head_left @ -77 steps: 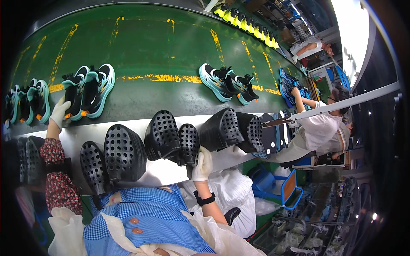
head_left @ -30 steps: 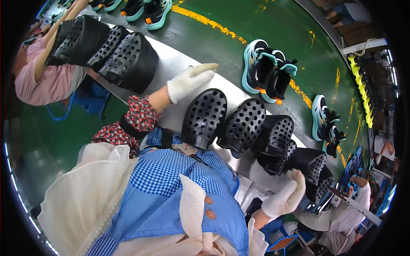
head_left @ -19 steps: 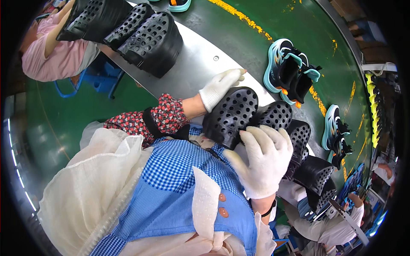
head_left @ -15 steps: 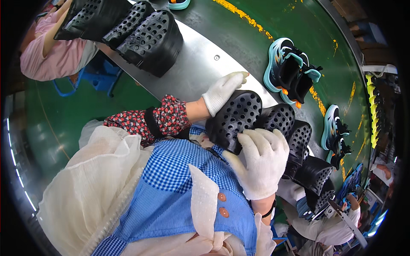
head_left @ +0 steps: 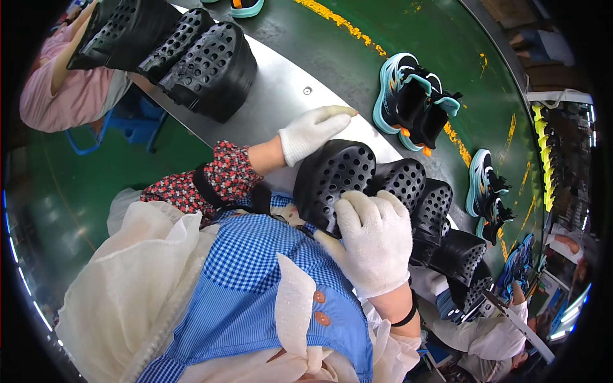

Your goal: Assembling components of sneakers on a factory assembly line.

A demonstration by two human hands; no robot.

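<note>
My left hand [head_left: 316,133], in a white knit glove, lies with fingers stretched out along the silver metal ledge [head_left: 281,89]. It seems to hold nothing, and its fingers reach past a black perforated bin [head_left: 337,179]. That bin is a rounded plastic piece with many round holes, standing tilted in front of my body. My right hand [head_left: 373,246], also gloved in white, has its fingers curled over the bin's right side and the thumb at the near edge. A second black perforated bin [head_left: 401,180] touches it on the right. What lies inside the bins is hidden.
More black bins [head_left: 207,70] stand at the ledge's upper left, beside a co-worker's pink sleeve [head_left: 76,96]. Beyond the ledge, a green belt [head_left: 408,32] carries black-and-turquoise sneakers [head_left: 415,102] and another pair [head_left: 488,198]. Another person [head_left: 504,332] is at the lower right.
The whole view has shifted slightly, so the ledge, bins and sneakers appear further left. Both hands keep nearly the same places beside the bin; the right fingers stay curled on it.
</note>
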